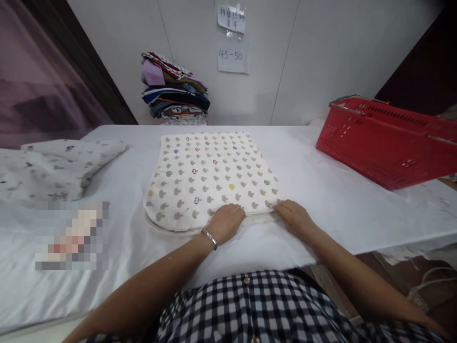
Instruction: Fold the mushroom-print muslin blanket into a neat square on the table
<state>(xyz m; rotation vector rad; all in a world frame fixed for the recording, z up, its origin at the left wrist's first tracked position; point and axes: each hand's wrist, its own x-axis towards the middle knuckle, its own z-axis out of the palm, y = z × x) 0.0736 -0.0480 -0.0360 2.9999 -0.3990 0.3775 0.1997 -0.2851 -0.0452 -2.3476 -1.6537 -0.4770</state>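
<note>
A cream cloth printed with small mushrooms lies folded flat on the white table in front of me. My left hand, a silver bracelet on its wrist, grips the cloth's near edge with the fingers curled over it. My right hand holds the same edge at the near right corner, fingers closed on the fabric. Both hands rest on the table surface.
A red plastic basket sits at the right of the table. A stack of folded clothes stands against the back wall. A grey-white patterned cloth lies at the left. Paper notes hang on the wall.
</note>
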